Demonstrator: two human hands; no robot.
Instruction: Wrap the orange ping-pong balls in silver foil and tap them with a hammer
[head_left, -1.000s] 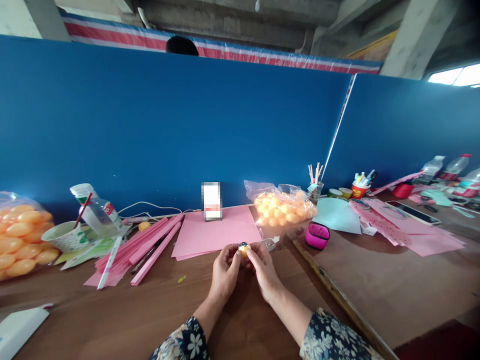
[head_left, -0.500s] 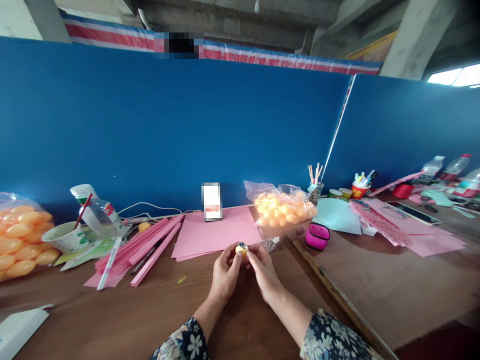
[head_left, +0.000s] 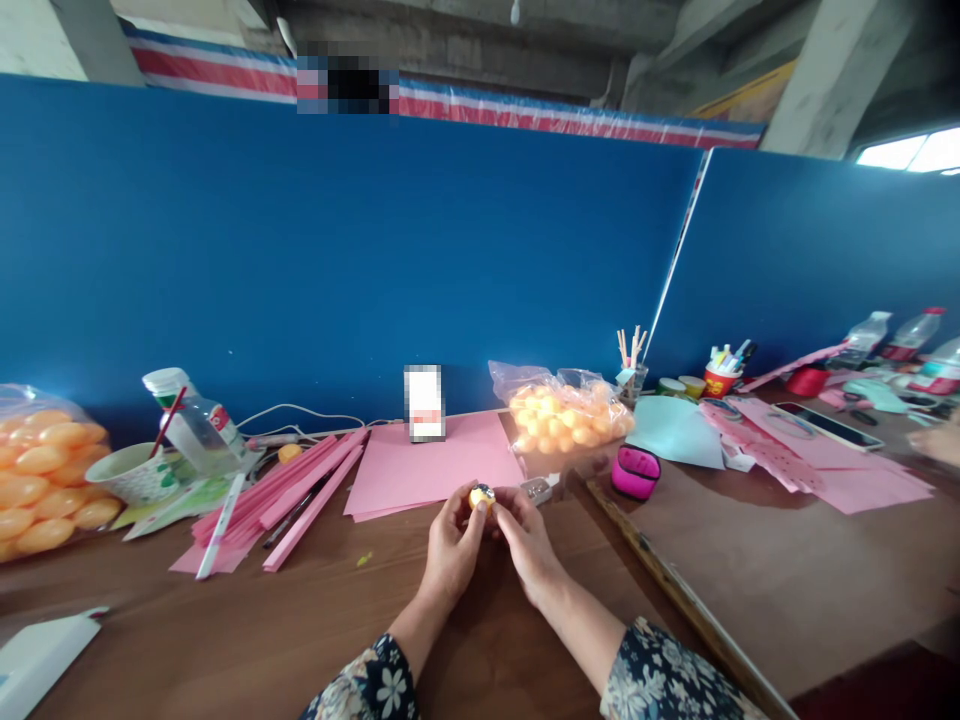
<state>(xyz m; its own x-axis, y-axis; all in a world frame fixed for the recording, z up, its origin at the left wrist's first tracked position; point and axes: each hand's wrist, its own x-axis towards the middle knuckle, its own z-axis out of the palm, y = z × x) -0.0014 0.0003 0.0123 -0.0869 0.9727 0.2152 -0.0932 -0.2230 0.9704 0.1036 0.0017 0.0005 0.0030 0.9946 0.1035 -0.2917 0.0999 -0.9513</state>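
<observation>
A small orange ball [head_left: 481, 496] with a dark mark on top is pinched between the fingertips of both my hands above the brown table [head_left: 300, 630]. My left hand [head_left: 450, 548] grips it from the left with curled fingers. My right hand [head_left: 528, 540] grips it from the right. Just beyond my hands lies a stack of pink paper sheets [head_left: 435, 464]. A clear bag of orange balls [head_left: 568, 418] sits to the right of that stack.
Pink paper strips [head_left: 289, 495], a plastic bottle [head_left: 193, 421], a paper cup [head_left: 133, 472] and another bag of orange balls [head_left: 41, 468] are at the left. A pink pouch [head_left: 634, 471], pen cups [head_left: 718, 377], pink sheets [head_left: 817, 460] and bottles [head_left: 896, 342] are at the right. A blue partition [head_left: 375, 250] stands behind.
My fingers have shifted slightly on the orange ball, turning it a little. A blurred hand has come into sight at the far right edge.
</observation>
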